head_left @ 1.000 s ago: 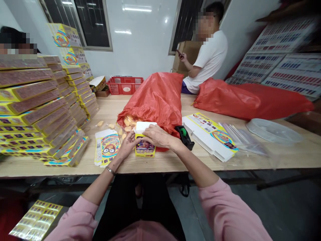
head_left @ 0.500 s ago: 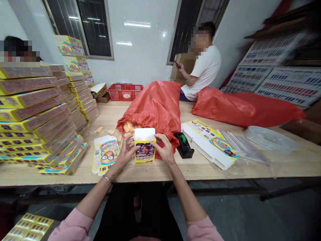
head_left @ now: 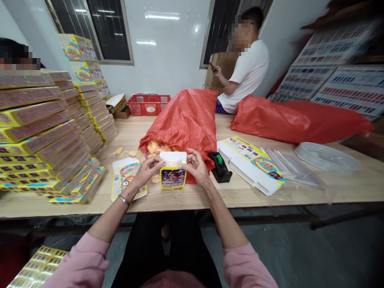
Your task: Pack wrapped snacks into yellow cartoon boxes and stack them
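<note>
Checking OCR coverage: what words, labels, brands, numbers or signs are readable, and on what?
Nothing legible. Printed but unreadable:
small yellow box: too small
flat carton at left: blurred
flat cartons at right: too small
stacked boxes: blurred
red basket, oval label: too small

card box (head_left: 173, 179), smooth wooden table (head_left: 183, 201)

The small box (head_left: 173, 179) is yellow with a dark picture panel and a white flap. From it, toward twelve o'clock, the sack (head_left: 189, 120) is plain red; at three, the tape dispenser (head_left: 222, 176) is black, its roll (head_left: 219, 160) green; at eleven, the basket (head_left: 135, 108) is red with a white oval. The table (head_left: 186, 201) shows pale wood grain.
</note>
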{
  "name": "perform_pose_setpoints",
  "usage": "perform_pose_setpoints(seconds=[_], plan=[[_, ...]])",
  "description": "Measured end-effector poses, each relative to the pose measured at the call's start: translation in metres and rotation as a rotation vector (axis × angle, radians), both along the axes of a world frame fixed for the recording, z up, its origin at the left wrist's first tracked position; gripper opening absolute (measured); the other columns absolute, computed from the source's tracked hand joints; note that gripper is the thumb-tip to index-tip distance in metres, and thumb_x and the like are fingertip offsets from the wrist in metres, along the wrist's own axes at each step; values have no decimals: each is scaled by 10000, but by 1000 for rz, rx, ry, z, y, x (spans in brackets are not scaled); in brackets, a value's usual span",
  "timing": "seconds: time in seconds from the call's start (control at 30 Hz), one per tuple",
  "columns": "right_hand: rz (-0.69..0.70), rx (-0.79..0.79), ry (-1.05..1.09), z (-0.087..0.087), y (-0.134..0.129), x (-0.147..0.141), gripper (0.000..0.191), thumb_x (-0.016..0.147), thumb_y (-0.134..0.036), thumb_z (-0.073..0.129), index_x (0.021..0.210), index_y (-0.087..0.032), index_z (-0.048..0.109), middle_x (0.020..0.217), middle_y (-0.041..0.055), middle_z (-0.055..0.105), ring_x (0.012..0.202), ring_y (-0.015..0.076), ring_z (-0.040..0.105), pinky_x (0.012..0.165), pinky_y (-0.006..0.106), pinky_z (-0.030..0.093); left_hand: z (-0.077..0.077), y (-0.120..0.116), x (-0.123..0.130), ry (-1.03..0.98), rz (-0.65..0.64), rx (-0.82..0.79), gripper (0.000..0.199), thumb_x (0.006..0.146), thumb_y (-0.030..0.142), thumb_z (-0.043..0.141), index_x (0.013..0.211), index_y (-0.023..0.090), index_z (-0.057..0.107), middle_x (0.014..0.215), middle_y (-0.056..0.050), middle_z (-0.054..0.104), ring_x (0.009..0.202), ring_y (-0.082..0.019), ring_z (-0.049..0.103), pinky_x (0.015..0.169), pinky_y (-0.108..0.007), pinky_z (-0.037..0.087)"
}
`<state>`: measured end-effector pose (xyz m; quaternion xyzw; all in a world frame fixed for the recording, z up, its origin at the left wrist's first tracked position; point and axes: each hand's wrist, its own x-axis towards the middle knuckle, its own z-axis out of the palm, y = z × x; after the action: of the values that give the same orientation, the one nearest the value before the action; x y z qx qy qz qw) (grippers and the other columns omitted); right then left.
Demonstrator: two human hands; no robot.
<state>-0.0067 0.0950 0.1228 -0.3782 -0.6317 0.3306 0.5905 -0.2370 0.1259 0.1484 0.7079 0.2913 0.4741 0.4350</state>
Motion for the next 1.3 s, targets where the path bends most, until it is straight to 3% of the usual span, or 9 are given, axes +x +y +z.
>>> perform_pose_setpoints(seconds=[0.13,0.27,0.4,0.5,0.67,0.83,0.97,1.17,1.3], plan=[[-40,56,-91,6,-3,0,247,840,-434,650,940,-216,591,978,37,594,924,184,590,810,290,509,2,-2,0,-59,-28,-28,429,821,409,704,1207,250,606,1000,-39,704,912,-169,657,835,-291,516],[-89,111,-169,14,-5,0,219,900,-411,584,953,-209,648,1027,61,654,998,196,602,873,318,499,7,1,-3,143,70,116,326,832,461,676,1037,215,741,1100,-79,724,1085,-250,623,1008,-372,446],[-73,26,-202,19,-7,-2,271,912,-429,571,1060,-232,685,1099,49,698,1020,202,630,910,339,501,14,-1,5,125,63,34,487,864,609,550,1037,200,751,1140,-88,714,1114,-284,616,955,-370,478],[-54,-43,-157,25,-10,-4,320,943,-456,499,1007,-222,707,1050,39,716,995,205,651,916,344,504,15,-6,19,99,96,-30,517,916,603,458,977,184,755,1086,-83,725,1081,-270,624,942,-357,473],[-50,-61,-145,33,-12,-4,304,919,-446,546,1023,-216,716,1058,33,721,996,204,660,901,321,515,4,-7,31,3,99,-17,347,895,495,578,1043,200,687,1065,-44,696,1028,-209,620,920,-304,476],[-76,-72,-194,29,-5,0,287,893,-409,598,1061,-216,727,1075,49,732,980,208,676,885,333,527,-1,1,24,-19,0,-95,375,878,473,610,1141,208,636,1114,-62,687,1051,-216,628,875,-304,504],[-98,-3,-208,26,-2,5,228,874,-368,633,988,-215,757,1007,47,753,932,212,694,866,340,541,13,7,17,138,-6,-39,391,861,515,609,1048,191,723,1053,-68,717,979,-241,644,834,-314,505],[-28,190,-308,24,-2,13,231,925,-338,590,1075,-252,743,1104,43,733,1021,203,677,934,364,533,43,15,6,278,-205,-67,314,827,459,668,988,209,767,959,-43,764,904,-246,686,799,-320,539],[17,282,-387,24,-3,17,253,958,-328,548,1130,-258,720,1151,49,717,1084,207,657,982,402,513,53,16,5,321,-251,82,245,824,369,687,1007,229,772,1006,-42,777,946,-256,705,863,-339,543]])
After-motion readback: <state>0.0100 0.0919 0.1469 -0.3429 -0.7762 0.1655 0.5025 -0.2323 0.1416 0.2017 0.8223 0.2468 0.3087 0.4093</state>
